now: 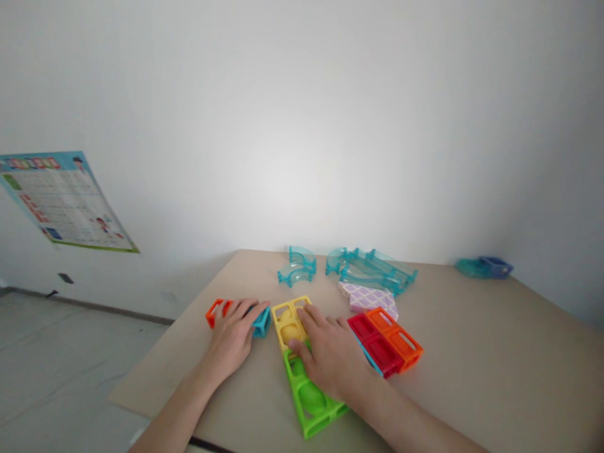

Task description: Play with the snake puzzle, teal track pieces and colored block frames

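Observation:
My left hand (234, 333) curves over a row of plastic building blocks, its fingers bent around them. An orange block (212, 313) shows at the row's left end and a blue block (262, 322) at its right. My right hand (333, 352) lies across a yellow frame block (289, 328), thumb and fingers gripping it. A green frame block (311, 402) adjoins the yellow one on the near side, partly under my palm. Just right of that hand sit a red block (377, 346) and an orange frame block (396, 336), side by side, with a blue edge beside the red.
Clear teal track pieces (377, 270) lie along the table's back, with curved teal pieces (298, 267) left of them. A purple-and-white patterned item (372, 299) rests before them. Teal and blue pieces (493, 267) stand at the far right corner. A poster (70, 201) hangs left.

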`<state>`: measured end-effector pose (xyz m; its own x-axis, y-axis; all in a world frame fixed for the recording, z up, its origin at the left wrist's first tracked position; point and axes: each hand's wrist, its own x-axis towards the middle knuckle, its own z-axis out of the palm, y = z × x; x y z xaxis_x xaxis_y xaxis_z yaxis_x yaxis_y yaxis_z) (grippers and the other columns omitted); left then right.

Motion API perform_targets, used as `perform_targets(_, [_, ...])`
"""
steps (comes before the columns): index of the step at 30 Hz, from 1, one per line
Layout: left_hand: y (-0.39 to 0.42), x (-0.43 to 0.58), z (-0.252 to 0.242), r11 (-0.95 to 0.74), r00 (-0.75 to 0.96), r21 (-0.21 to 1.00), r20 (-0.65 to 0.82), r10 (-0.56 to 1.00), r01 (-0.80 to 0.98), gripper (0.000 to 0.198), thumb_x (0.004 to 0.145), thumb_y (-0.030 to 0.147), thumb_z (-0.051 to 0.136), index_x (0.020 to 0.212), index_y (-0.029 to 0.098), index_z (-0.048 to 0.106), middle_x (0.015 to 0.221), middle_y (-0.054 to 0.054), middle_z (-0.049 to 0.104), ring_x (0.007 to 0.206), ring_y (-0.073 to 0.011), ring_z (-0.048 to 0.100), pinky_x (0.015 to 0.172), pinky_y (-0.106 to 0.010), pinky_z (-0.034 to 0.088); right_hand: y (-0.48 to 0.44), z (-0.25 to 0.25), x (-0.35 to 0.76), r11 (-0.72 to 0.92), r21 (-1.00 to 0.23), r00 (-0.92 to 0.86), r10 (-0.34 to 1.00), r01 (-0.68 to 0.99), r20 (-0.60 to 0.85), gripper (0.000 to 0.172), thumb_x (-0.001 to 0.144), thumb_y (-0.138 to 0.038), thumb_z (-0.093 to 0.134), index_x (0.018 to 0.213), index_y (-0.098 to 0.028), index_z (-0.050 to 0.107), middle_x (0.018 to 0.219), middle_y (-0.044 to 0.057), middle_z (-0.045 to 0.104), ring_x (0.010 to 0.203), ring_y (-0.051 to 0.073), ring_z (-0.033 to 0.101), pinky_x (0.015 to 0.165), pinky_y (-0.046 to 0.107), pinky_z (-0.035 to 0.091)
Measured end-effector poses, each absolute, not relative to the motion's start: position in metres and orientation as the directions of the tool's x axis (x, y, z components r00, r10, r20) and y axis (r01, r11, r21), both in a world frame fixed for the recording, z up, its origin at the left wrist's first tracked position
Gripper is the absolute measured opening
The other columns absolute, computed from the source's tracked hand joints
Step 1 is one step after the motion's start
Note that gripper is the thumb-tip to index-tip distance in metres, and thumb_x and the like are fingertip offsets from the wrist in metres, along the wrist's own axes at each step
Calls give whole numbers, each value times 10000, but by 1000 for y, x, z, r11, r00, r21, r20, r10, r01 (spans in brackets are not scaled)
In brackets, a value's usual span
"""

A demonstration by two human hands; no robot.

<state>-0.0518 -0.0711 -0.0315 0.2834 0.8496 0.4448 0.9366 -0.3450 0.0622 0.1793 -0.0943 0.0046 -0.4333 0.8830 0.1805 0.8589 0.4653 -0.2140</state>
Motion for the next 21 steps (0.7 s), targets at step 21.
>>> perform_targets(21, [-115, -16, -30, -303, 220, 133, 430, 875, 944, 444, 927, 352, 404, 1357, 264, 469, 1378, -110, 499, 1213, -295, 479, 977, -486, 346, -87, -2, 178, 347, -160, -311, 927, 924, 211, 495, 960, -408, 287, 1386, -186, 407, 1445, 130, 422, 1034, 304, 586, 870, 451, 375])
